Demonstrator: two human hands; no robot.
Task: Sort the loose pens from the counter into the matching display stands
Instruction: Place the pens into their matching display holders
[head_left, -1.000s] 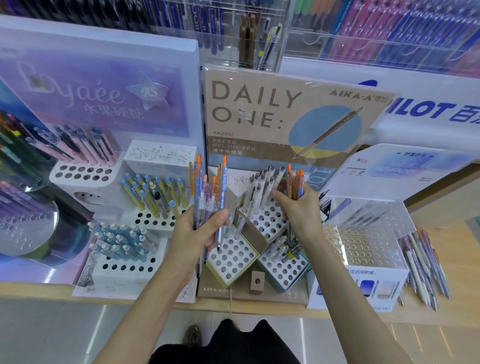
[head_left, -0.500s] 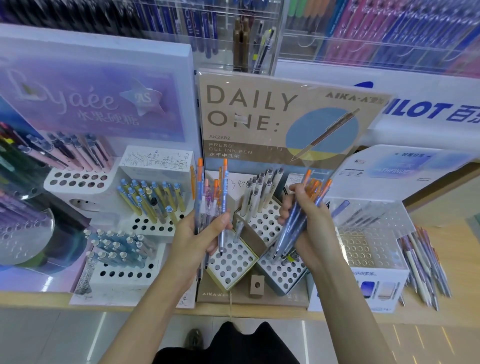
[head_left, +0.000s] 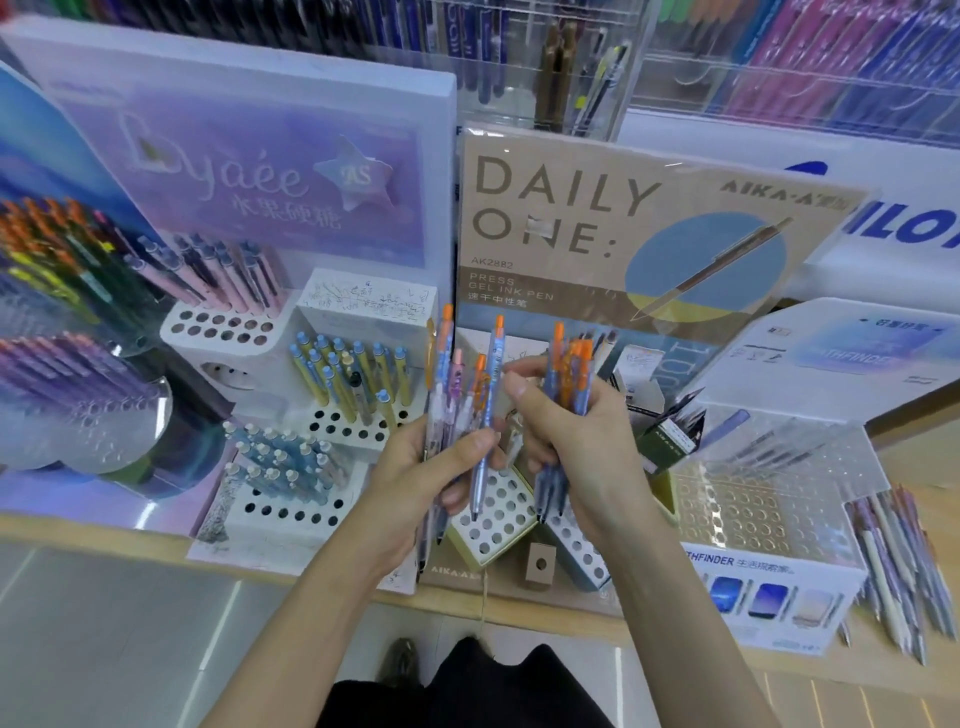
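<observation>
While both hands are full, I judge the step in hand to be gathering the orange-topped pens into one bundle before any go into a stand. The left hand (head_left: 415, 467) grips a fan of pens (head_left: 467, 395) just below the DAILY ONE board (head_left: 597, 218), with its thumb pressed across the barrels. The right hand (head_left: 571, 447), beside it under the board's middle, curls round a tighter bunch of pens (head_left: 569, 379).

To do this well I'd hold the clickers up and the tips down, and square the tips before passing. I'd hand over one pen at a time so the loose fan doesn't spill. Which stand matches these pens I can't tell.

Directly below the board, the white holed tray (head_left: 498, 512) under the hands shows only vacant holes where I can see it. The blue-grey tray (head_left: 576, 545) next to it shows the same. Left of the board, a white stand holds yellow pens (head_left: 353, 384), with teal pens (head_left: 280, 457) nearer me and pink pens (head_left: 228, 275) further back, and each group has spare holes. Right of the board, the clear acrylic stand (head_left: 753, 509) looks mostly unfilled. Further right again, loose pens (head_left: 893, 561) lie on the counter (head_left: 930, 467).
</observation>
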